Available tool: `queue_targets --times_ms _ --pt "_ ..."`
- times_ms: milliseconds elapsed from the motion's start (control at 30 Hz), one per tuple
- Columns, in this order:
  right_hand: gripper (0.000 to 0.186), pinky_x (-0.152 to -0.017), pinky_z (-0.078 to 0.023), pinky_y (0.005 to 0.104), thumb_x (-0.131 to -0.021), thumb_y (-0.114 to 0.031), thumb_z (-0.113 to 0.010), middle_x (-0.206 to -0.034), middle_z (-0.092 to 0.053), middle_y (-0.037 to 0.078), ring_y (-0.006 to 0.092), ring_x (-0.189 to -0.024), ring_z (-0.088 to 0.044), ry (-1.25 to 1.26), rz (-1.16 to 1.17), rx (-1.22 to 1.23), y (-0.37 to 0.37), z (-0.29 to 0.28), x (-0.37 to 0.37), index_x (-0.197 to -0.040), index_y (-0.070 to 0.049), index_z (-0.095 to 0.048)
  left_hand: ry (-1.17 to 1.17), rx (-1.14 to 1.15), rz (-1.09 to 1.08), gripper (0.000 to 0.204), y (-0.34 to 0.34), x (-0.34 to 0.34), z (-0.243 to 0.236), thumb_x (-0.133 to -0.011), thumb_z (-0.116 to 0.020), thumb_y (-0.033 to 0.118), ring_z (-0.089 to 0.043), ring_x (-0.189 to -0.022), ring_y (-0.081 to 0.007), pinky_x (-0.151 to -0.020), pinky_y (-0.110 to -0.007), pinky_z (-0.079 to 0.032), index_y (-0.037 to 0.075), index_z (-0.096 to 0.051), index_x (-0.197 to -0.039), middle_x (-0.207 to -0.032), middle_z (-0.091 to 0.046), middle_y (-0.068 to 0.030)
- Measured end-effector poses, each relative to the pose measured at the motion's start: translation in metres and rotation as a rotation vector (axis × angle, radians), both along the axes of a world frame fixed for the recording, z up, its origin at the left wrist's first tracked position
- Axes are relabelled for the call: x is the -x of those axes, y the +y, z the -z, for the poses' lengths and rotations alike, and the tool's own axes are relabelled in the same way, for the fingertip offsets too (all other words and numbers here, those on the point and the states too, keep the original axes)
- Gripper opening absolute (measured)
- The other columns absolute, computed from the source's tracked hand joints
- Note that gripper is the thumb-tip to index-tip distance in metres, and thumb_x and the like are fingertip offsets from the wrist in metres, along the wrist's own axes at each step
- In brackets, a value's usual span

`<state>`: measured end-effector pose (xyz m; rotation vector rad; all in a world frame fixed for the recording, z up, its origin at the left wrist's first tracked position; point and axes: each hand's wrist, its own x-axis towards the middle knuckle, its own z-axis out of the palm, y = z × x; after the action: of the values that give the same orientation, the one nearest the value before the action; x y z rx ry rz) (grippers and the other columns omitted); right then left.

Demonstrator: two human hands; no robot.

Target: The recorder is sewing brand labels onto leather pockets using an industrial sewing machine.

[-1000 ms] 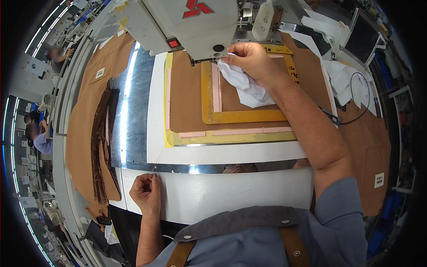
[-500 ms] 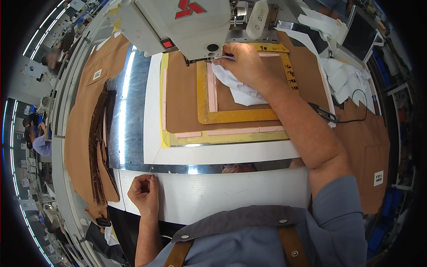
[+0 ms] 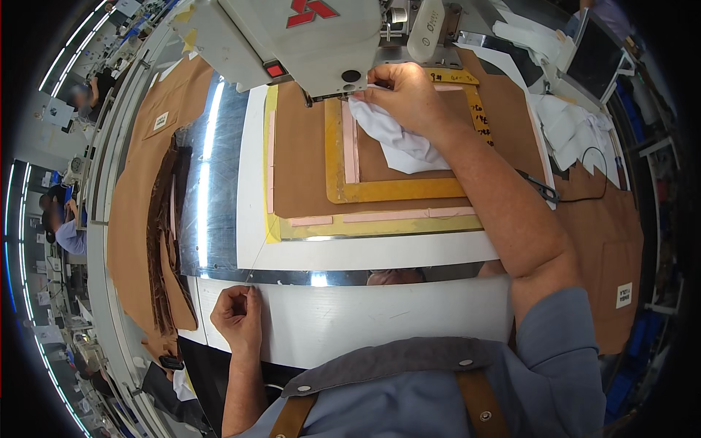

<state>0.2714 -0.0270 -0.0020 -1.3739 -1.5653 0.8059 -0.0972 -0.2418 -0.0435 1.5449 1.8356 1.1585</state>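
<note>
My right hand (image 3: 409,95) is up at the underside of the sewing machine head (image 3: 314,47), fingers pinched close to the needle area. A crumpled white cloth (image 3: 394,142) hangs from its grip, over a yellow template frame (image 3: 394,191) lying on brown fabric (image 3: 301,160). What the fingertips touch under the head is hidden. Down at the front edge of the work surface, my left hand (image 3: 238,321) is closed in a pinch. A thin thread (image 3: 261,248) runs from its fingertips up toward the template.
Brown fabric panels (image 3: 139,241) lie at the left, and another brown piece (image 3: 613,270) hangs at the right. A black-handled tool (image 3: 539,187) lies beside my right forearm. White cloths (image 3: 573,131) and a monitor (image 3: 595,58) are at the far right. People sit in the left background.
My right hand has shifted slightly, its fingers closing in nearer the needle area, and the white cloth has moved with it. My left hand stays in place.
</note>
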Motion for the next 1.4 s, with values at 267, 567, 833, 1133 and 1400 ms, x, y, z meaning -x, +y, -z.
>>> queue_targets --times_ms 267,567,833,1133,1400 --pt "0.024 -0.074 -0.055 0.0328 -0.079 -0.013 -0.078 -0.086 -0.073 0.015 0.0221 -0.078 -0.071 -0.03 -0.02 -0.097 0.004 0.012 -0.002 -0.098 0.001 -0.074 0.023 -0.007 0.015 0.01 0.0 0.002 0.002 -0.087 -0.072 0.004 -0.043 -0.057 -0.0005 -0.052 -0.017 -0.032 0.001 -0.063 -0.082 -0.064 -0.053 0.006" --pt "0.026 -0.075 -0.054 0.0327 -0.08 -0.013 -0.078 -0.088 -0.073 0.016 0.0206 -0.08 -0.07 0.12 -0.06 -0.064 0.011 0.023 -0.003 -0.1 0.002 -0.072 0.019 0.013 0.008 0.011 0.0 0.005 0.005 -0.087 -0.072 0.005 -0.043 -0.056 -0.0007 -0.052 -0.017 -0.032 0.002 -0.063 -0.082 -0.064 -0.053 0.0058" --pt "0.027 -0.08 -0.053 0.0371 -0.085 -0.016 -0.071 -0.092 -0.07 0.018 0.029 -0.085 -0.069 -0.295 -0.002 -0.329 -0.004 0.013 0.006 -0.102 0.005 -0.068 0.046 -0.009 0.022 0.011 0.0 0.002 0.004 -0.087 -0.072 0.003 -0.043 -0.057 -0.0006 -0.053 -0.017 -0.032 0.002 -0.062 -0.082 -0.065 -0.054 0.0056" --pt "0.027 -0.08 -0.055 0.0407 -0.073 -0.016 -0.072 -0.092 -0.07 0.019 0.0337 -0.088 -0.068 -0.166 0.189 -0.378 -0.009 0.01 0.023 -0.09 0.004 -0.068 0.008 0.008 0.001 0.01 0.0 0.0 -0.001 -0.086 -0.071 0.002 -0.043 -0.057 -0.0003 -0.052 -0.017 -0.032 0.001 -0.063 -0.082 -0.064 -0.053 0.006" --pt "0.025 -0.077 -0.055 0.0402 -0.072 -0.016 -0.073 -0.083 -0.068 0.019 0.0342 -0.081 -0.068 -0.267 0.184 -0.377 -0.007 0.014 0.021 -0.087 0.004 -0.067 0.093 0.0 0.065 0.01 -0.001 0.005 0.002 -0.089 -0.07 0.004 -0.044 -0.059 -0.0005 -0.055 -0.017 -0.033 0.002 -0.061 -0.085 -0.068 -0.054 0.0057"
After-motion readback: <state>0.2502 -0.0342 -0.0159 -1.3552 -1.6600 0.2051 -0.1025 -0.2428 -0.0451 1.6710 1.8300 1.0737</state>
